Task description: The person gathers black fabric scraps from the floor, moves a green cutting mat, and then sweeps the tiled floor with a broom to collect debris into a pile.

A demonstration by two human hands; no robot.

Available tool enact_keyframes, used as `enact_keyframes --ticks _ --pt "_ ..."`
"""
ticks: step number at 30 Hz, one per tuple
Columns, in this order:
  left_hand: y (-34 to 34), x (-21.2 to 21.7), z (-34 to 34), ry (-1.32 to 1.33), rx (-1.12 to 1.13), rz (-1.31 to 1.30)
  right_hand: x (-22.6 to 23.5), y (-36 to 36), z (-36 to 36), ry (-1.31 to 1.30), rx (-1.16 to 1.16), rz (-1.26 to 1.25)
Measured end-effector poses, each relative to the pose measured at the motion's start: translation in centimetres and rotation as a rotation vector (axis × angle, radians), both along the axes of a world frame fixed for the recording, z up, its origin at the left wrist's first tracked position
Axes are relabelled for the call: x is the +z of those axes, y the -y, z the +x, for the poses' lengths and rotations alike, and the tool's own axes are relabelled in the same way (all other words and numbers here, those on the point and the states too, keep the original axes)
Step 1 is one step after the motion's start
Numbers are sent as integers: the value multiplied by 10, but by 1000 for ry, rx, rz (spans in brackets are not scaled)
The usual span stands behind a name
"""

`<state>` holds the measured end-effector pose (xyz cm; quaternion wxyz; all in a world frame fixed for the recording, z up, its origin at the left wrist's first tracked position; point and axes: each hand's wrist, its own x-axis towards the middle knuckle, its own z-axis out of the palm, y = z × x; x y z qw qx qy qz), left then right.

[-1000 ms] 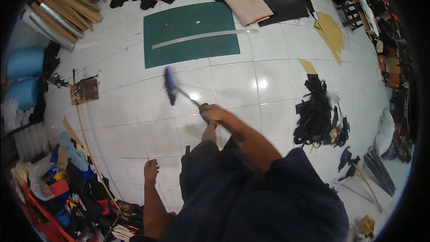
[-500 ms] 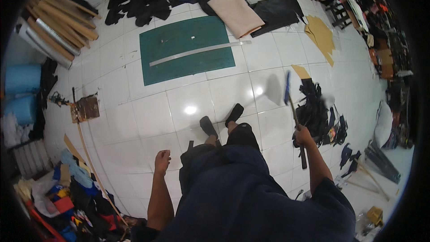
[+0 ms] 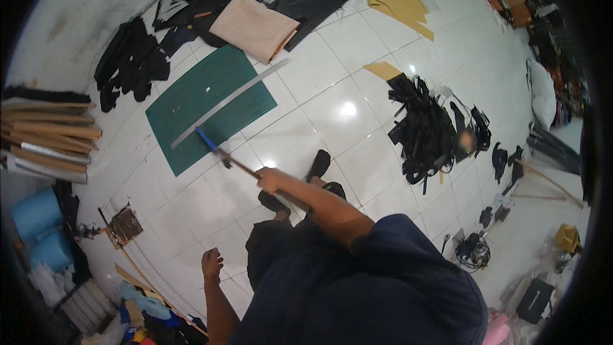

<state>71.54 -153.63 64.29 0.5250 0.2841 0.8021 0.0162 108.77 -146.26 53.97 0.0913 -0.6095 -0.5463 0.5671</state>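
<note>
My right hand point(image 3: 271, 179) is shut on the dark handle of a broom point(image 3: 220, 154), whose blue head reaches the near edge of a green cutting mat point(image 3: 191, 99) on the white tiled floor. A long metal ruler point(image 3: 249, 87) lies diagonally across the mat. My left hand point(image 3: 211, 262) hangs loosely curled at my side, holding nothing. My feet in black shoes point(image 3: 318, 165) stand just behind the broom.
A beige fabric sheet point(image 3: 253, 26) and black pieces lie beyond the mat. A pile of black straps point(image 3: 424, 129) sits to the right, brown card pieces point(image 3: 399, 1) farther back. Wooden slats point(image 3: 48, 133) and blue rolls point(image 3: 37, 217) are at left.
The broom swung from my right side back across to the left, its head now at the green mat. The view turned, shifting the mat and fabric rightward.
</note>
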Motion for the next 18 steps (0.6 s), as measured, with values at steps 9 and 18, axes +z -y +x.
enact_keyframes --ticks 9,18 --pt "-30 -10 174 148 -281 65 6 183 407 156 -653 -329" --pt "-75 -17 205 42 -349 -39 113 268 429 670 -911 -179"
